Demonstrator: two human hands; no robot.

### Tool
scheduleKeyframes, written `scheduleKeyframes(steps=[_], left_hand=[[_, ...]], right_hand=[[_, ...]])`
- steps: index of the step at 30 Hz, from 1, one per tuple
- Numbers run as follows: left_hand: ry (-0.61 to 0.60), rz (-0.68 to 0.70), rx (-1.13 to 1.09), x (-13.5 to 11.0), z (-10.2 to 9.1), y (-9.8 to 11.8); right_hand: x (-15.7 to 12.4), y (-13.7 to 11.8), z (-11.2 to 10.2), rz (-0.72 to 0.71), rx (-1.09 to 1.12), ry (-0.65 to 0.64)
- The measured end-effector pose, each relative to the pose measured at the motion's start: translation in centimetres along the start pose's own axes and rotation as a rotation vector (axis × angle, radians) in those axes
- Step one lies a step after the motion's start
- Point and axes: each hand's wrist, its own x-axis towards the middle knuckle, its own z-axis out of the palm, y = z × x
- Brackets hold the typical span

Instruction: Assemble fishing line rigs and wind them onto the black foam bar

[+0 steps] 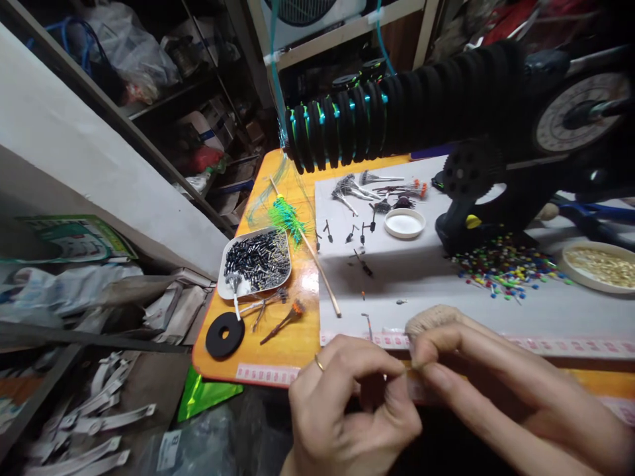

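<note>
At the table's front edge my left hand (353, 396), a ring on one finger, pinches thumb and fingertips together. My right hand (464, 360) meets it with thumb and forefinger also pinched, and another finger wears a beige wrap (432, 318). Whatever lies between the fingertips is too small to make out. Just beyond them a pink and white measuring tape (550, 344) runs along the edge. On the white sheet (421, 307) nearby lie a small dark swivel-like piece (401, 302) and a thin piece with an orange part (368, 324).
A tray of small black parts (255, 264) stands left, beside a black foam ring (225, 335) and a stick wrapped in green strands (322, 274). Ahead are a machine with black foam spools (342, 129), colourful beads (506, 268), an empty-looking dish (405, 223) and a dish of golden pieces (602, 266).
</note>
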Motion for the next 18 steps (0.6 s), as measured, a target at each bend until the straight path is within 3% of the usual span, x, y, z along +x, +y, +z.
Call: scheduleKeyframes(steps=[8,13,16,18], left_hand=[[0.091,-0.105,-0.152,0.6,0.6,0.3],[0.187,-0.286,-0.337,-0.3,1.9,0.1],[0.176,-0.392,-0.428,-1.9,2.4,-0.1],[0.155,-0.457,-0.475,-2.7,2.5,0.2]], right_hand=[[0.5,-0.7,0.8,0.062,0.159,-0.129],[1.1,-1.4,1.2,0.07,0.237,-0.105],[1.2,-1.4,1.0,-0.044,0.139,-0.138],[1.2,-1.3,0.7,-0.18,-0.031,-0.079]])
